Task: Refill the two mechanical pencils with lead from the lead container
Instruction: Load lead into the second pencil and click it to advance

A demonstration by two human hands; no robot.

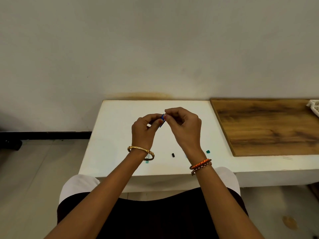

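Note:
Both hands are raised over the middle of the white table (117,135). My left hand (146,128) grips a small blue lead container (163,119), only its upper edge and one side showing between the fingers. My right hand (183,125) pinches the top of that container with thumb and forefinger. A small black cap (173,155) lies on the table near the front edge, between my wrists. A teal cap (208,151) lies right of my right wrist. A teal pencil end (147,161) pokes out under my left wrist; the rest of the pencils is hidden by my arms.
A wooden board (269,126) covers the table's right part. A white basket corner (314,106) shows at the far right edge. A few thin dark lines (288,158), possibly loose leads, lie just in front of the board. The wall stands right behind the table.

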